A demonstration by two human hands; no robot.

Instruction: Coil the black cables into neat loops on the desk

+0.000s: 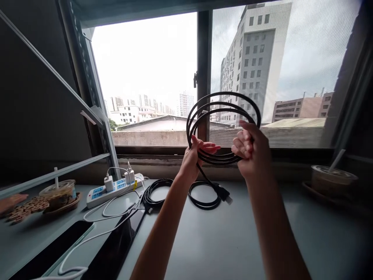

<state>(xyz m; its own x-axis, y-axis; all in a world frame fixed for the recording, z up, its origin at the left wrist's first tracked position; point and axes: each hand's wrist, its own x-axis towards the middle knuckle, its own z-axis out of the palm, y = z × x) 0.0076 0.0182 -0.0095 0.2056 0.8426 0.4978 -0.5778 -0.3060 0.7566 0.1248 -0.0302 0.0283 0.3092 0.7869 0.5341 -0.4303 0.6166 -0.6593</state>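
Note:
A black cable (223, 93) hangs in several loops between my two hands, raised above the table in front of the window. My left hand (194, 157) holds the left side of the loops, with the thumb up and the other fingers stretched toward the right. From below it one cable end drops, with a black HDMI-like plug (223, 193) whose tip looks pale. My right hand (250, 146) is closed around the right side of the loops. Behind the arms, two more coiled black cables lie on the table, a thicker coil (151, 201) and a smaller coil (201, 205).
A white power strip (116, 191) with chargers and white cables stands at the left. Two dark-screened devices lie near it, a phone-like one (58, 249) and a larger one (119, 243). Drink cups (60, 192) stand at both sides. Another person's hand (11, 202) shows far left.

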